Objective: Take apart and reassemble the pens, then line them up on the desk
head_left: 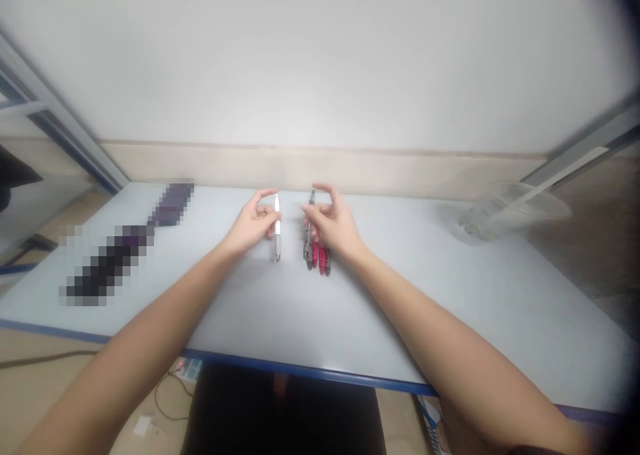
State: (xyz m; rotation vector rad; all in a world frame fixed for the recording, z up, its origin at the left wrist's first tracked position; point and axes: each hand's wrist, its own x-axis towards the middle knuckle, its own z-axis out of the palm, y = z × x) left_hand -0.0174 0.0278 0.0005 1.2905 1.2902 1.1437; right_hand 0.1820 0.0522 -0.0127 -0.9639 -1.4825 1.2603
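Through the head camera I see both bare hands raised over the desk. The left hand sits just left of a white pen, its fingers half curled against the barrel. I can't tell whether they grip it. The pen's long axis runs straight away from me, and this hand is the nearer one. The right hand is half open, its fingers around the top of a grey pen — again, the hold is unclear. Red-and-black pens lie just below those fingers, beside the grey one. A clear plastic cup stands well right of the fingers.
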